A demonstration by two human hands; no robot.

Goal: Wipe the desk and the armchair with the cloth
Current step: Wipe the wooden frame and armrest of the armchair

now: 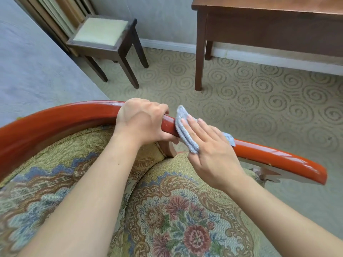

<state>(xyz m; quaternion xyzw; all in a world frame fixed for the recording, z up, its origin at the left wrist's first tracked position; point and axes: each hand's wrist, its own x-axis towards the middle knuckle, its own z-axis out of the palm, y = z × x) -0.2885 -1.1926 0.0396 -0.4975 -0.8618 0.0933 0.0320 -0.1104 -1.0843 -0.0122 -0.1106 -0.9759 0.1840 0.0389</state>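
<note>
The armchair has a glossy red-orange wooden arm rail point(274, 156) curving from left to right, and floral upholstery below it. My left hand point(143, 121) grips the rail near its middle, fingers curled over the top. Just to its right, a folded light-blue cloth point(183, 134) lies draped over the rail. My right hand point(209, 149) presses flat on the cloth with straight fingers. The brown wooden desk point(269, 25) stands at the upper right against the wall.
A dark wooden stool point(104, 36) with a pale cushion stands at the upper left by the wall. Swirl-patterned carpet point(259, 101) covers the floor between chair and desk. A grey surface point(33, 62) fills the left edge.
</note>
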